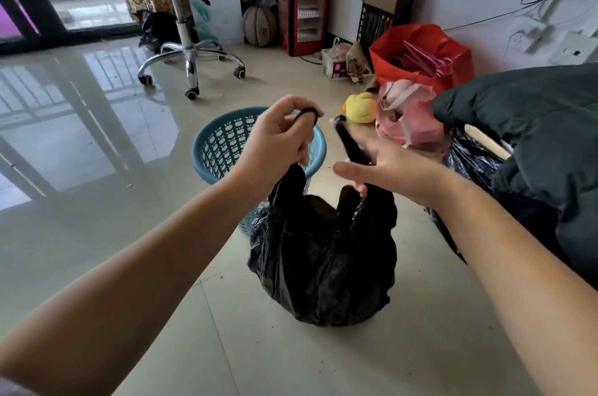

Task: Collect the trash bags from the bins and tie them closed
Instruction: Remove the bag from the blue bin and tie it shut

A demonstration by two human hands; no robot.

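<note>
A full black trash bag [323, 263] stands on the tiled floor in front of me. Its two handles are pulled up and apart. My left hand [278, 140] grips the left handle, whose loop shows over my fingers. My right hand [378, 162] holds the right handle, a twisted black strip that runs up past my fingertips. Just behind the bag stands a blue plastic lattice bin [223, 149], partly hidden by my left hand and the bag. The part of its inside that shows holds no liner.
A second black bag [469, 162] lies at the right under a dark padded jacket [534, 137]. Behind are a pink bag [407, 114], a yellow duck toy [360, 107], a red bag [420, 56] and a red heater [304, 12]. An office chair [187, 39] stands at the back left.
</note>
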